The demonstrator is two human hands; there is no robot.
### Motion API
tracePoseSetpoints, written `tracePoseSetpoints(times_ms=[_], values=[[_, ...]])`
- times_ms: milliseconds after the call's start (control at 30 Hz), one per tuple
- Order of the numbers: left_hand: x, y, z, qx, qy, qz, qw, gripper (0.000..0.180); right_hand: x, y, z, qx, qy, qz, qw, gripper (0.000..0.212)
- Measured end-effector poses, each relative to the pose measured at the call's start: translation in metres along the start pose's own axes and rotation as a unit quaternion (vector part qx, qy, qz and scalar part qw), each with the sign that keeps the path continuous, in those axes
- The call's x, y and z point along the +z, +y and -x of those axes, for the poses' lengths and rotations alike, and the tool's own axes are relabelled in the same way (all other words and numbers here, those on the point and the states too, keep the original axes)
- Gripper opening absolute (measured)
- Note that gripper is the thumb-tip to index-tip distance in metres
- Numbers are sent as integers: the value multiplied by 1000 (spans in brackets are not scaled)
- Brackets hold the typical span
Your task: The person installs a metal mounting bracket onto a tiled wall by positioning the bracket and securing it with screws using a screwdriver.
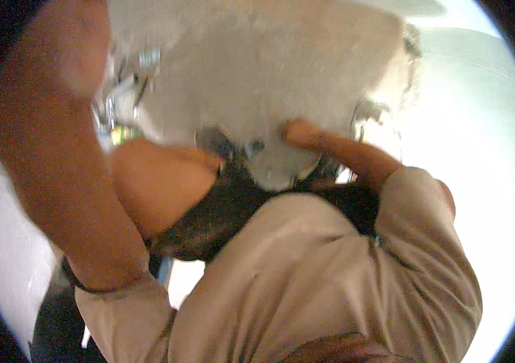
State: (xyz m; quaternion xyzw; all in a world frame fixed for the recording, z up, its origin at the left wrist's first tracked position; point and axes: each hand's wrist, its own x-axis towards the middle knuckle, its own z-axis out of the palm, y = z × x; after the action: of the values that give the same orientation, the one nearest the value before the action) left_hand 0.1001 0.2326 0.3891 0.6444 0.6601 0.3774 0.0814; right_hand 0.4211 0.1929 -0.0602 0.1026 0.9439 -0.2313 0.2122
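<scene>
**Both arms up against a pale grey sheet, picture badly blurred**

Right up against the lens is the beige sleeve (330,278), filling the whole lower half of the view, folded and creased at the elbow. From it the right forearm runs up and to the left, and the right hand (296,130) shows only as blurred fingertips pressed to the lower edge of the pale grey sheet (257,66). How far that hand is open, or whether it pinches anything, I cannot tell; the fingers vanish into the blur.

Over on the other side, the left forearm (70,199) climbs the frame from a second beige cuff at the bottom. The left hand (79,48) is a smear at the top, against the sheet's upper left corner; its grip cannot be made out either.

The sheet spreads above and between both hands, rough-textured, covering the top middle of the view. Just below the right hand's fingertips sits a dark mass (227,212), too soft to name. Beside the left hand, to its right, some shiny metal parts (127,91) glint. Beyond the right hand, a bright white surface (481,151) washes out.
</scene>
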Motion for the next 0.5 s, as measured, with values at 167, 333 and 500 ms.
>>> tracePoseSetpoints(times_ms=[167,333,500], values=[[36,14,-13,-151,17,266,952,21,1,-16,14,136,-4,-177,975,26],[64,-12,-58,-225,-12,427,876,24,-161,-34,28,198,-120,-267,935,26],[95,-48,-58,-284,-171,373,866,27,-252,2,-1,159,370,-304,864,23]])
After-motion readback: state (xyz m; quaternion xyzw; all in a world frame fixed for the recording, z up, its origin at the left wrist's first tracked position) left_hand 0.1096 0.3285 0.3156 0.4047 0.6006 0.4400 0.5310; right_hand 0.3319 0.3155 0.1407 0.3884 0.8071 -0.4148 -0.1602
